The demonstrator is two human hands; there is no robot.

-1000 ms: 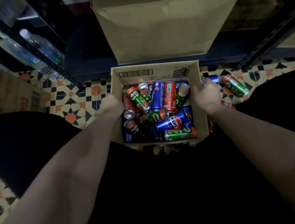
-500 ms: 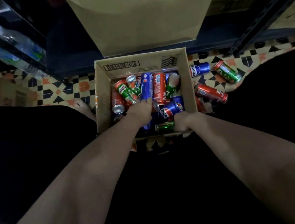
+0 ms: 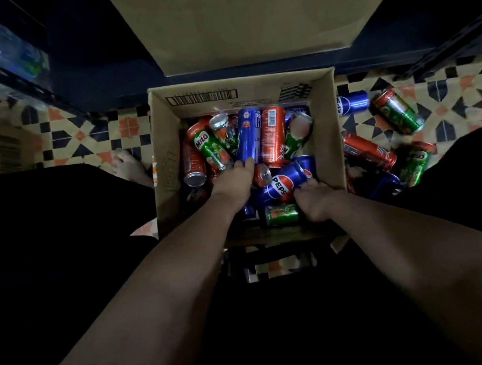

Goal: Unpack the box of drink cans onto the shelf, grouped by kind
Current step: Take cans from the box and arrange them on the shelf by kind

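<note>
Both hands moved off the box [image 3: 167, 148] walls and dug into the cans since a sec ago. Left hand [image 3: 233, 180] fingers curl at the base of a blue can [image 3: 248, 135], right hand [image 3: 315, 196] closing on the Pepsi can [image 3: 282, 185], tbh can't tell if either's gripped yet. Still the picking step, nothing shelved afaik. Next: lift both blues, put them together on the shelf [image 3: 93, 61].

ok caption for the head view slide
Both hands reach into a cardboard box of mixed drink cans.
</note>
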